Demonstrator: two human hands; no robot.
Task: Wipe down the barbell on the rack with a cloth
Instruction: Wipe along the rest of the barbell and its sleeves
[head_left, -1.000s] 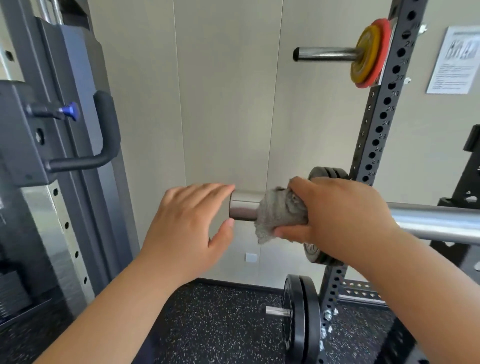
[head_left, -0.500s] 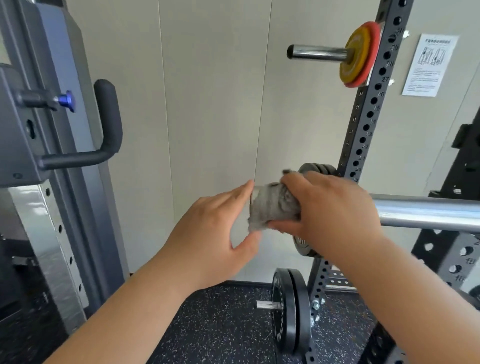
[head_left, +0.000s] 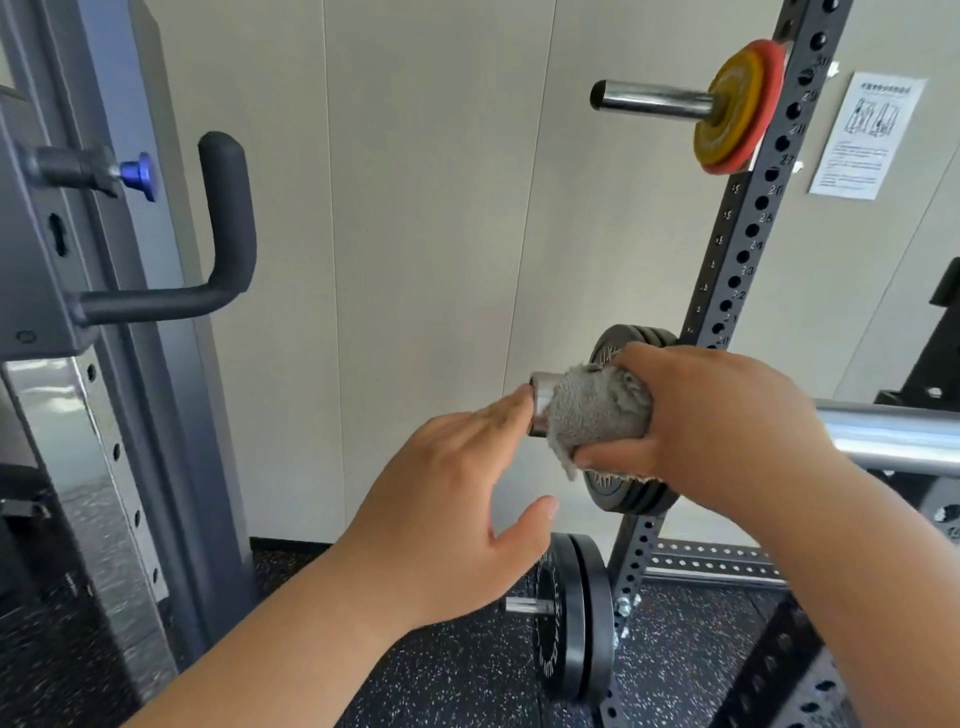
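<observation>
The chrome barbell (head_left: 893, 434) runs in from the right edge, and its sleeve end (head_left: 540, 400) shows at centre. A grey cloth (head_left: 597, 410) is wrapped round the sleeve near that end. My right hand (head_left: 711, 421) grips the cloth and the bar together, fingers curled underneath. My left hand (head_left: 457, 499) is spread with straight fingers, and its fingertips touch the flat end of the sleeve. The bar under the cloth and my right hand is hidden.
The black perforated rack upright (head_left: 748, 249) rises behind the bar. It carries yellow and red plates (head_left: 737, 109) on a chrome peg, black plates (head_left: 623, 493) behind the cloth and more black plates (head_left: 571, 623) low down. A grey machine with a black handle (head_left: 228, 234) stands left.
My left hand has moved right, up to the sleeve end, and now touches it. My right hand with the cloth has stayed near the end of the sleeve. The view has shifted slightly.
</observation>
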